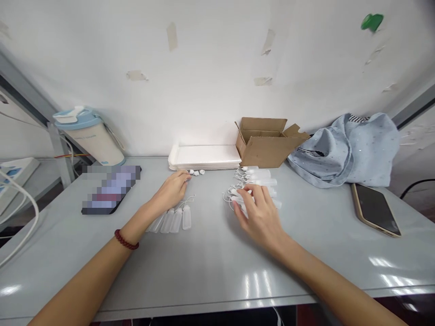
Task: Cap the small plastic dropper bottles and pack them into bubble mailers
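Your left hand [171, 188] curls with its fingertips close together at the small white pieces [196, 173]; your right hand [261, 215] is partly open over the right-hand bottles [268, 182] on the worktop [210, 271]. Whether either grips anything, you cannot tell from here. Pinch lightly, one piece at a time, keeping fingers clear of the thin loops [228, 198].

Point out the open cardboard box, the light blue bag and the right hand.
Open cardboard box [267, 152]: head view, on its front side.
Light blue bag [372, 149]: head view, on the fabric of its right part.
Right hand [264, 218]: head view, on the back of it.
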The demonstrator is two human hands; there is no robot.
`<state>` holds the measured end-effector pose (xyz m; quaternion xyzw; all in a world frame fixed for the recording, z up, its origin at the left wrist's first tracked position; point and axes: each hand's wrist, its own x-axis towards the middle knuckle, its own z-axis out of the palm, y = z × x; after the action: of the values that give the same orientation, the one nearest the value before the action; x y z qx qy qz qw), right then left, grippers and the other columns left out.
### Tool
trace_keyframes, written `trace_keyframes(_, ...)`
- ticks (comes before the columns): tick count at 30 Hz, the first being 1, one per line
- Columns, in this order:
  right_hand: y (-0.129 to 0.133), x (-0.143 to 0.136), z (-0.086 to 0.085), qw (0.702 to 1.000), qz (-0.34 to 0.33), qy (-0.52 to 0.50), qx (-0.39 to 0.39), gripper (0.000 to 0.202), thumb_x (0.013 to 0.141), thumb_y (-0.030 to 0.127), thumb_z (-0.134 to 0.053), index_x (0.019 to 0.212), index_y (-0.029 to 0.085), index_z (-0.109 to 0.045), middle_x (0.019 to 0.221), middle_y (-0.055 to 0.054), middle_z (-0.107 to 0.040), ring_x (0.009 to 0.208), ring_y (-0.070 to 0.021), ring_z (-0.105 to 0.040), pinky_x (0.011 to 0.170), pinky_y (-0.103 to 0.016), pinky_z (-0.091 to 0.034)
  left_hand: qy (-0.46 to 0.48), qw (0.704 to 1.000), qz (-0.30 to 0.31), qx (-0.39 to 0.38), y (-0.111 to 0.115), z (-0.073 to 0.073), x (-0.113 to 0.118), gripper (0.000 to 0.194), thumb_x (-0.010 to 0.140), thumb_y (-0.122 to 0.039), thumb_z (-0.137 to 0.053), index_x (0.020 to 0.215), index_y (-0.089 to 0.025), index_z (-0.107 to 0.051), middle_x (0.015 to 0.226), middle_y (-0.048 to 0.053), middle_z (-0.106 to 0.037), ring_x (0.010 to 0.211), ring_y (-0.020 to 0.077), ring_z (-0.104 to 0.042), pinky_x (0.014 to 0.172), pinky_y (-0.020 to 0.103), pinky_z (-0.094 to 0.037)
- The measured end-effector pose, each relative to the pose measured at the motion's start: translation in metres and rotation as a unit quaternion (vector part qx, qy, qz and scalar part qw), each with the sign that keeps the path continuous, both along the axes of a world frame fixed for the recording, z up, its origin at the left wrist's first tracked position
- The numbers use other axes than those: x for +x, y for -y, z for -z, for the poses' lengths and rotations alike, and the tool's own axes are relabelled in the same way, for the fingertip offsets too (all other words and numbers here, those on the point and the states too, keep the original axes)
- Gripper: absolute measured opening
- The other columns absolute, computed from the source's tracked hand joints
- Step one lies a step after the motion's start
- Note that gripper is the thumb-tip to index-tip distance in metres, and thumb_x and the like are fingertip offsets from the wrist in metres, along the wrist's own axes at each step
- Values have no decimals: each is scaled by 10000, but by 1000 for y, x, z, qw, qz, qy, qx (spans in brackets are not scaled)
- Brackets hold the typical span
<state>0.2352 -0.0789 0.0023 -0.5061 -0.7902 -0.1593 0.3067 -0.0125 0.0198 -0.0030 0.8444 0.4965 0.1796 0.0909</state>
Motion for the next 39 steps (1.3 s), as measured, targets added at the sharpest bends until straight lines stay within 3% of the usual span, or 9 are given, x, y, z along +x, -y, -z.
trace_keyframes(7,21,-20,3,985,-147,-25,-87,141,874,154,-452,934,124,-576,928,-131,-555,827,-220,-477,669,-336,-433,-12,999,-29,-19,6,-1,-6,354,805,-140,-340,1014,-129,-625,1089,127,-626,993,262,-598,881,374,-464)
trace_keyframes(13,22,-21,6,978,-173,-41,-113,150,889,159,-435,928,138,-577,917,-120,-564,814,-204,-488,677,-325,-428,-13,994,-101,-32,5,-1,-10,330,777,-188,-408,992,-101,-644,1046,149,-634,876,267,-636,800,363,-490)
trace_keyframes(18,11,-29,4,967,-196,-24,-162,168,907,216,-436,921,137,-584,870,-103,-595,795,-201,-519,704,-333,-422,-18,989,-146,-32,2,1,-15,306,725,-172,-459,942,-139,-672,1005,126,-667,909,274,-635,818,343,-483)
trace_keyframes(22,1,-52,-7,954,-160,49,-250,259,916,327,-453,875,120,-603,820,-105,-620,737,-213,-566,678,-339,-405,-1,985,-167,-36,2,2,-20,253,687,-161,-487,827,-164,-698,848,114,-704,910,308,-635,783,354,-478)
trace_keyframes(26,-12,-80,-19,933,-101,28,-344,300,920,362,-430,795,146,-596,692,-54,-633,597,-171,-579,536,-271,-332,46,983,-174,-48,6,-3,-18,169,702,-231,-533,752,-181,-687,758,87,-704,841,293,-646,737,347,-475)
trace_keyframes(31,-23,-94,-22,920,-72,40,-384,307,863,362,-452,694,164,-615,663,-65,-656,587,-173,-587,478,-267,-268,146,970,-181,-67,13,-16,-8,197,696,-313,-594,800,-166,-675,764,69,-678,796,260,-623,772,373,-467)
trace_keyframes(35,-24,-93,-18,914,-67,50,-397,327,808,338,-476,547,178,-590,583,-68,-629,545,-178,-566,460,-270,-252,260,945,-158,-123,19,-22,-1,247,689,-354,-635,827,-152,-666,802,51,-673,803,207,-623,783,329,-482)
trace_keyframes(39,-22,-82,-12,913,-52,43,-402,301,772,331,-518,516,176,-554,536,-50,-590,501,-159,-529,447,-260,-241,362,898,-142,-206,26,-24,5,270,670,-357,-687,827,-139,-654,838,54,-677,797,190,-638,795,334,-503)
